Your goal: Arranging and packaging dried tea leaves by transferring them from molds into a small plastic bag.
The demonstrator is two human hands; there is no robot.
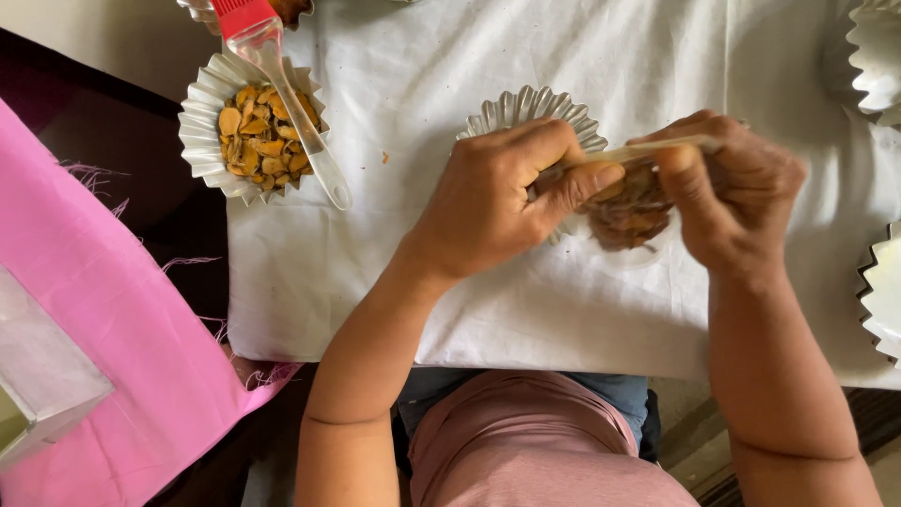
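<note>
Both hands work over a white cloth (394,282). The left hand (488,202) curls its fingers and pinches one end of a clear wrap (648,148), thumb pressed along it; the right hand (741,192) pinches the other end, fingers bent down over the top. Between them sits a brown lump (631,214) of sticky-looking filling, dark and rough, partly hidden by the fingers and seemingly inside the wrap, which is drawn taut above it. The lump hangs just above the cloth, in front of a fluted foil cup (526,108) whose near rim the left hand covers.

As far as one can judge, the wrapping of the lump is midway: the filling is gathered, but the wrap is not yet closed or set down, and the foil cup behind looks empty. To the left, well apart, another foil cup (202,131) holds tan nut slivers (263,136), with a brush (282,84) of clear handle and red bristles lying across it. More foil cups (878,56) show at the right edge. A pink cloth (103,310) lies at the left
</note>
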